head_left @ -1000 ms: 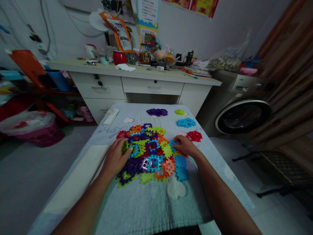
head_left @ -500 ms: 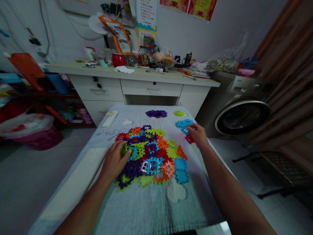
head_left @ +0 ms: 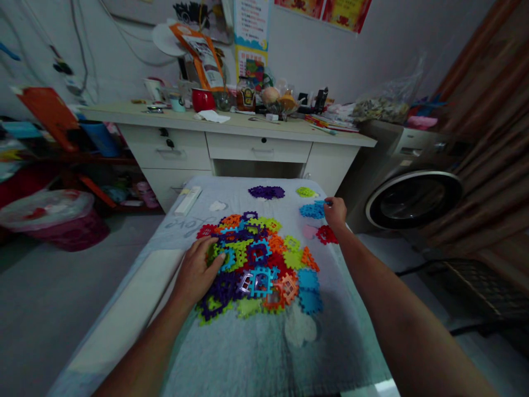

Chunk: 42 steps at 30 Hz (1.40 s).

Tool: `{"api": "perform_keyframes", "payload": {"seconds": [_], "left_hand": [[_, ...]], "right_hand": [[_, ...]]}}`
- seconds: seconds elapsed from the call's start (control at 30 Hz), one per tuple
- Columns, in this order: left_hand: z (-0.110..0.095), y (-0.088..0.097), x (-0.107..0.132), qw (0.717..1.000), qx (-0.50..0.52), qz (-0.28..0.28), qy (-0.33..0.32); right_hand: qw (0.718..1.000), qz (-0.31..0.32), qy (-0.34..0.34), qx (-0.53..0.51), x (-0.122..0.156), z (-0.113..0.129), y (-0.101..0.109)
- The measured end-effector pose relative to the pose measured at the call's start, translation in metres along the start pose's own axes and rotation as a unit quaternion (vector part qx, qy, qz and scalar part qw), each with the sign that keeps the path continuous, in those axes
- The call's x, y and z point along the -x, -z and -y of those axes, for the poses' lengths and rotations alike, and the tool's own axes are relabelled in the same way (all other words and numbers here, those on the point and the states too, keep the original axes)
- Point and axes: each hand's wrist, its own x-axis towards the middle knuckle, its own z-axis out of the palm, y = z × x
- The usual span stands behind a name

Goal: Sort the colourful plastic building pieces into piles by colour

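A heap of flat toothed plastic tiles (head_left: 258, 264) in several colours lies mid-way along a cloth-covered table (head_left: 248, 353). My left hand (head_left: 198, 273) rests on the heap's left edge, fingers curled over green and blue tiles. Reaching to the far right, my right hand (head_left: 335, 212) pinches a blue tile at the edge of a small blue pile (head_left: 311, 210). A red pile (head_left: 326, 235) lies just below that hand. Purple (head_left: 266, 192) and green (head_left: 306, 192) piles sit at the far end.
A white desk (head_left: 231, 143) crowded with cups, jars and papers stands behind the table. A washing machine (head_left: 413, 196) is at the right, curtains beyond it. A red basket (head_left: 49, 218) and shelves are at the left. A white stick-shaped object (head_left: 188, 200) lies on the table's far left.
My right hand left the heap's right side and travelled up and right, past the red pile, to the blue pile. My left hand stayed on the heap.
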Motion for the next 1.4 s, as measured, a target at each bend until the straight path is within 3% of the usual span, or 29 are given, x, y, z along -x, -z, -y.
{"api": "perform_keyframes", "payload": {"seconds": [0.2,0.37,0.5,0.57,0.67,0.77,0.87,1.03,1.23,1.4], "left_hand": [[0.000,0.000,-0.001,1.000,0.002,-0.001,-0.003],[-0.002,0.000,0.000,1.000,0.008,-0.006,-0.006],[-0.002,0.000,0.001,1.000,0.006,-0.013,-0.001],[-0.001,0.000,0.000,1.000,0.002,-0.020,-0.004],[0.000,-0.001,-0.001,0.999,-0.009,-0.030,-0.010],[0.002,-0.001,-0.001,0.999,-0.025,-0.030,-0.008],[0.003,-0.002,0.000,0.999,-0.030,-0.014,-0.003],[0.002,-0.004,0.000,1.000,-0.028,0.007,0.004],[0.000,-0.005,-0.003,1.000,-0.029,-0.002,0.003],[0.003,-0.008,-0.003,0.999,-0.034,-0.002,0.007]], "right_hand": [[0.997,0.063,0.005,0.049,0.022,0.004,0.005],[0.997,0.053,-0.002,0.048,0.039,0.005,0.024],[0.998,0.054,0.035,0.014,0.053,0.008,0.039],[0.992,0.102,0.077,-0.020,0.063,0.014,0.044],[0.961,0.219,0.162,-0.051,0.082,0.029,0.045],[0.928,0.300,0.221,-0.014,0.100,0.045,0.037],[0.910,0.338,0.236,0.037,0.108,0.054,0.027],[0.910,0.360,0.203,0.008,0.100,0.054,0.018],[0.896,0.401,0.107,-0.157,0.071,0.043,0.019],[0.925,0.295,0.004,-0.238,0.019,0.036,0.012]]}}
